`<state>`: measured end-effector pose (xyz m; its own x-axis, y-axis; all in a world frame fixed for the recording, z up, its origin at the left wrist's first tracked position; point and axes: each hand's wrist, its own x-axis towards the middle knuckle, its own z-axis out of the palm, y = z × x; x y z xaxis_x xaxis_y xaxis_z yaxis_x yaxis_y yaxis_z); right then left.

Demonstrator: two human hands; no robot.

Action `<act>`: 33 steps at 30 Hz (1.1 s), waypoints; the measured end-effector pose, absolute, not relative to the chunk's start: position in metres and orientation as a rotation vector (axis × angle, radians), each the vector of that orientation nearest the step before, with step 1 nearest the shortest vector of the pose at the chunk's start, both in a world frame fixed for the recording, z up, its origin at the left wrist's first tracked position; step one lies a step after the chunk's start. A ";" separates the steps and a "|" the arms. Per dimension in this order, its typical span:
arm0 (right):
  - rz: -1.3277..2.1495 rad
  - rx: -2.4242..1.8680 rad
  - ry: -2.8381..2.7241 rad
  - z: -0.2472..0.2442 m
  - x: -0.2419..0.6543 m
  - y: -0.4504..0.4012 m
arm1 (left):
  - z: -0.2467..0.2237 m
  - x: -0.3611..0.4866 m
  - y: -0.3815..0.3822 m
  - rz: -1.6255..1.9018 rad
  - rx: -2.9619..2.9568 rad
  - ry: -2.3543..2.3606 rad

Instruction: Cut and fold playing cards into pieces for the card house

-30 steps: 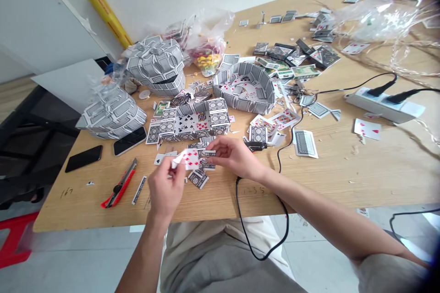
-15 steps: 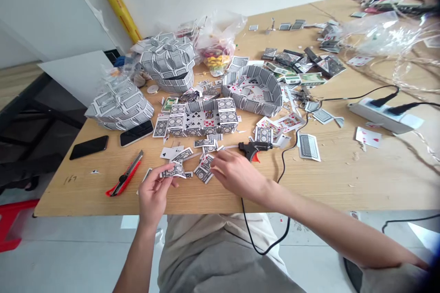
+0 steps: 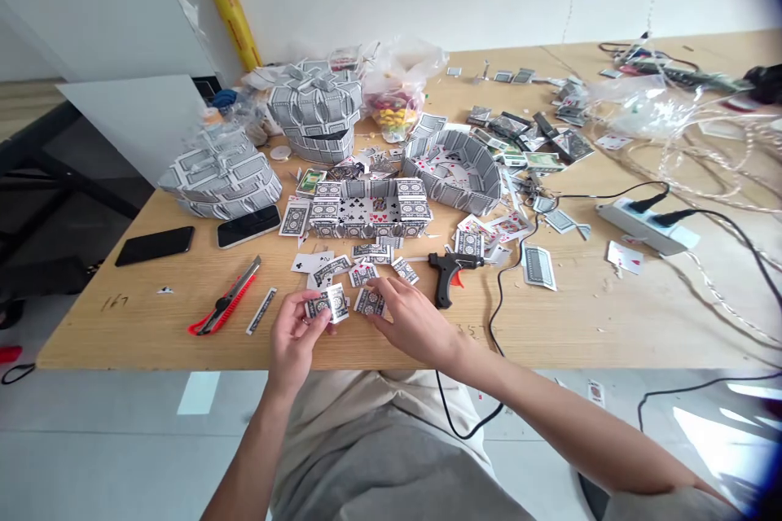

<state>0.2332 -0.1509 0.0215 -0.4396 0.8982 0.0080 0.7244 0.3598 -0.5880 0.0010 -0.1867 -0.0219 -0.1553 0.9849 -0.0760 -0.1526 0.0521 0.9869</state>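
Note:
My left hand [image 3: 292, 342] pinches a folded piece of playing card [image 3: 328, 304] with a grey patterned back, just above the table's front part. Beside it, my right hand [image 3: 419, 324] has its thumb and fingertips around another cut card piece [image 3: 367, 303] low over the wood; the fingers partly cover it. More cut card pieces [image 3: 372, 252] lie just beyond both hands. Behind these stands a small open box made of playing cards [image 3: 371, 226], with card faces showing inside. A black glue gun [image 3: 450, 273] with an orange trigger rests right of the right hand.
A red box cutter [image 3: 226, 301] and two phones [image 3: 155, 246] lie at left. Card-built shapes [image 3: 223, 179] and a larger card tray [image 3: 452, 171] stand farther back. A power strip [image 3: 648, 226] sits at right; the glue gun's black cable [image 3: 498, 293] runs over the table edge.
The view has shifted. My right hand has come down toward the card pieces near my left hand. The card in my left hand is turned, showing more of its patterned back.

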 end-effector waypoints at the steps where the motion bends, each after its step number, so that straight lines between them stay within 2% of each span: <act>1: 0.834 -1.389 -2.222 0.021 0.237 -0.151 | -0.021 0.001 -0.187 1.342 0.972 1.227; 9: 1.691 -1.159 -1.285 0.013 0.246 -0.160 | -0.010 0.006 -0.189 1.288 0.830 1.076; 12: 1.878 -1.135 -0.949 0.016 0.242 -0.163 | -0.003 0.016 -0.195 1.261 0.763 1.008; 18: 2.004 -1.048 -0.669 0.026 0.239 -0.168 | 0.010 0.035 -0.203 1.373 0.855 1.003; 33: 1.969 -1.003 -0.731 0.017 0.244 -0.174 | 0.023 0.049 -0.207 1.392 1.026 1.094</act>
<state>0.2441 -0.1744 0.0172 -0.3731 0.8436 -0.3862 -0.3870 -0.5198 -0.7616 0.0492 -0.2073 0.0231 -0.0915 0.9956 0.0218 -0.2140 -0.0411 0.9760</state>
